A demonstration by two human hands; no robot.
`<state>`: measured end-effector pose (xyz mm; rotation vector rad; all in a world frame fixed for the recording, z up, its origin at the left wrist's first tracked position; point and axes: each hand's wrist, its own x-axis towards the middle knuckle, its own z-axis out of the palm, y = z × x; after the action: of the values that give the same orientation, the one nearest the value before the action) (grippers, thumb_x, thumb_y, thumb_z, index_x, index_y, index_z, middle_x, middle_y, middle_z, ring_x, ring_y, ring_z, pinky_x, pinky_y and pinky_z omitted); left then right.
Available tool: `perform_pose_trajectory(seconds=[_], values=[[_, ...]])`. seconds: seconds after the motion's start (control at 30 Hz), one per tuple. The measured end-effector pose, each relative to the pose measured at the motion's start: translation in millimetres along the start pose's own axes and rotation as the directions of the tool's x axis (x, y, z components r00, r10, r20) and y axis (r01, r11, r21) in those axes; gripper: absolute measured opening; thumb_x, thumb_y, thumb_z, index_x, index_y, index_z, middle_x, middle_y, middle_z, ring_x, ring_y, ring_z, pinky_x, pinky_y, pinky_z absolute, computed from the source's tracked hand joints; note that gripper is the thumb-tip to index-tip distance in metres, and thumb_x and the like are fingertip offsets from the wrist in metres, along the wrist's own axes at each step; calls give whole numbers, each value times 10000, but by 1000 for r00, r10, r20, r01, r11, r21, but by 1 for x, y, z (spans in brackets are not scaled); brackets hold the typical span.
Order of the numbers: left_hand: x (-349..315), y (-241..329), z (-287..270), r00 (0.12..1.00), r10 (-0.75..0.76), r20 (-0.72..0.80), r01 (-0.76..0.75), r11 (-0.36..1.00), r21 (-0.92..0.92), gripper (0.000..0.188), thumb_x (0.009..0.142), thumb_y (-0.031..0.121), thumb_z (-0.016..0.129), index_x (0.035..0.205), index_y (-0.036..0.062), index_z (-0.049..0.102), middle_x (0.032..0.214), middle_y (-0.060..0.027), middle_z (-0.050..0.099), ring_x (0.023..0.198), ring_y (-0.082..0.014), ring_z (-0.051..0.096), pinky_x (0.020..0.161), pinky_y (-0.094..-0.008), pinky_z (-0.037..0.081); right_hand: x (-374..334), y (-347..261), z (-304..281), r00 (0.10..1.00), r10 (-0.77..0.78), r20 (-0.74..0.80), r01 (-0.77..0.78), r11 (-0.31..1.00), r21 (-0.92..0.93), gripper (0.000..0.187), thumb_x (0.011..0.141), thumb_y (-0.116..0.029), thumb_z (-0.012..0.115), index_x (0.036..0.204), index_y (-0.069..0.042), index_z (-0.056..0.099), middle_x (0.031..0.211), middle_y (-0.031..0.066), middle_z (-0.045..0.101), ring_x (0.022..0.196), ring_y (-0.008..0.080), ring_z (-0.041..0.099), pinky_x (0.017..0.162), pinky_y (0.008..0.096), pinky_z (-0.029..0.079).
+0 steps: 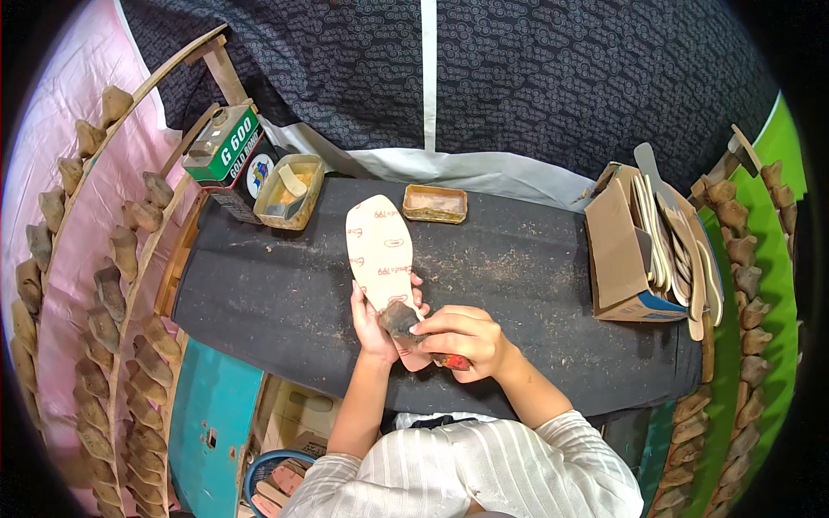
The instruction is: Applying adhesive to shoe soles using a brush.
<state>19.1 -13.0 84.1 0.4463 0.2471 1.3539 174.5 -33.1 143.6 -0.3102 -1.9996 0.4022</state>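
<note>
Currently, left hand: I see it [373,335] gripping a cream sole-shaped sheet [378,250] near its narrow end, thumb along one edge, fingertips showing past the other.
Right hand: from my feed, it [475,339] is closed on a dark, worn pad [398,319] against the sheet's lower part; a red piece [453,362] shows beneath the fingers, and I can't tell whether the two are joined.
Sole sheet: held over the near half of the black tabletop [527,268], broad end away from the wearer, red print on its face.
Far edge: I make out a shallow amber tray [434,204], then, leftward, a square tub [287,221] beside a green-and-black can [216,164].
Right end: a cardboard box [615,259] packed with long, flat pieces [682,250].
Side racks: rows of brown foot-shaped forms [108,328] on both sides.
</note>
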Motion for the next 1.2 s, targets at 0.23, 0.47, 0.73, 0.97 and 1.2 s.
perform_pose_trajectory(seconds=[0.23,0.47,0.73,0.97,1.2], values=[[0,-1,7,998,49,-32,-48,998,40,695,902,603,203,1155,14,472,988,-157,560,761,-241,555,652,-370,494,7,5,1,996,-88,-20,86,992,-97,225,685,-124,712,874,-32,632,986,135,641,787,297,636,703,349,534],[4,10,4,998,61,1,-61,990,-124,687,913,587,201,1154,1,464,1000,-164,546,758,-231,542,647,-414,488,-5,1,5,1000,-24,-18,25,999,43,213,681,-71,686,880,-18,628,987,145,638,783,297,634,679,360,530],[6,20,1,964,253,-81,-253,967,4,684,909,615,208,1221,53,441,1005,-134,547,778,-213,524,626,-412,471,-26,-8,-5,998,32,57,-40,989,143,342,554,-10,638,894,12,642,1013,141,642,802,285,638,687,353,524],[7,22,-5,961,262,-90,-267,962,-51,674,915,603,193,1239,67,444,1022,-132,562,771,-216,558,633,-432,488,-36,-13,-15,995,69,76,-80,986,147,268,612,-80,595,852,31,642,910,168,667,733,297,649,650,347,531],[-2,9,10,970,185,-156,-159,974,162,698,923,597,159,1198,29,460,973,-165,594,751,-223,603,652,-387,516,-27,-13,-21,992,57,109,-71,988,137,277,598,-62,594,856,30,633,905,177,664,727,298,645,649,348,529]])
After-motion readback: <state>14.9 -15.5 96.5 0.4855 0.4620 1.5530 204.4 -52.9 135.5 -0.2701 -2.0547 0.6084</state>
